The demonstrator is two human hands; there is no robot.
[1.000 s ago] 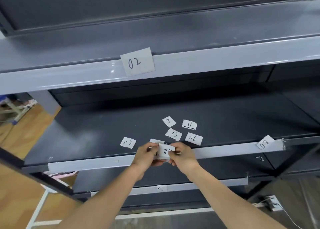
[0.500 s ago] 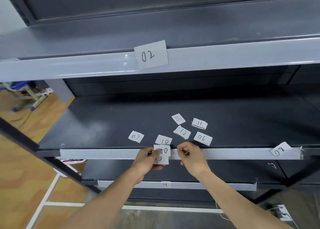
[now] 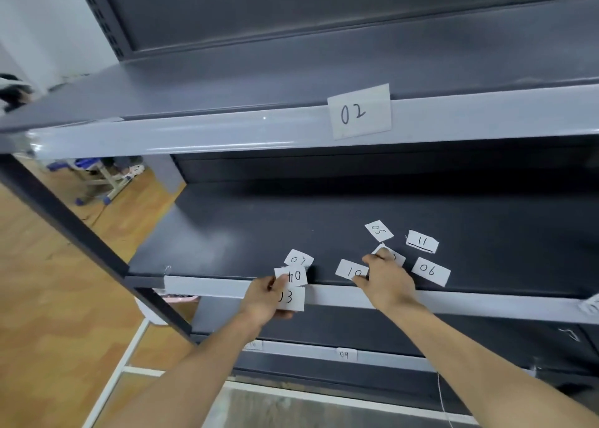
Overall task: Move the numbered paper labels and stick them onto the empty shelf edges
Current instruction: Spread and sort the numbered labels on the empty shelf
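My left hand (image 3: pixel 267 301) pinches two white paper labels, 04 (image 3: pixel 293 276) on top of 03 (image 3: pixel 291 299), in front of the pale grey middle shelf edge (image 3: pixel 210 287). My right hand (image 3: pixel 385 280) rests on the dark shelf with its fingertips on label 12 (image 3: pixel 397 256), partly covering it. Loose labels 07 (image 3: pixel 299 259), 10 (image 3: pixel 350 270), 05 (image 3: pixel 378 230), 11 (image 3: pixel 422 241) and 06 (image 3: pixel 431 270) lie around it. Label 02 (image 3: pixel 359 111) is stuck on the upper shelf edge (image 3: pixel 194 132).
A label 09 (image 3: pixel 345 354) sits on the lower shelf edge, and another label (image 3: pixel 591 304) pokes in at the right end of the middle edge. A dark diagonal upright (image 3: pixel 84 236) crosses at left. Wooden floor (image 3: pixel 48 281) and a blue-footed frame (image 3: pixel 97 181) lie beyond.
My right hand let go of the held labels and moved right and back onto label 12. My left hand kept labels 04 and 03. The view swung to the left.
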